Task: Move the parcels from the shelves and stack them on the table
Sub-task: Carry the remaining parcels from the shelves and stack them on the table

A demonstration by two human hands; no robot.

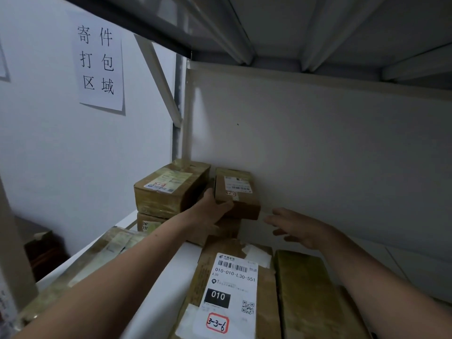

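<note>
Deep in the shelf's back left corner, a small brown parcel (238, 192) with a white label sits tilted on top of other boxes. My left hand (211, 209) is wrapped around its near left lower corner. My right hand (297, 227) hovers open to the right of that parcel, fingers spread, touching nothing. A taped parcel (168, 188) sits to the left on a lower box (149, 225). Near me lie a flat labelled parcel (232, 289) marked 010 and a plain taped parcel (310, 294).
The white shelf board (166, 285) carries the parcels. A flat taped parcel (102, 255) lies along its left edge. The upper shelf's underside (305, 28) hangs low overhead. A white back panel (330, 148) closes the rear. A paper sign (97, 62) hangs on the left wall.
</note>
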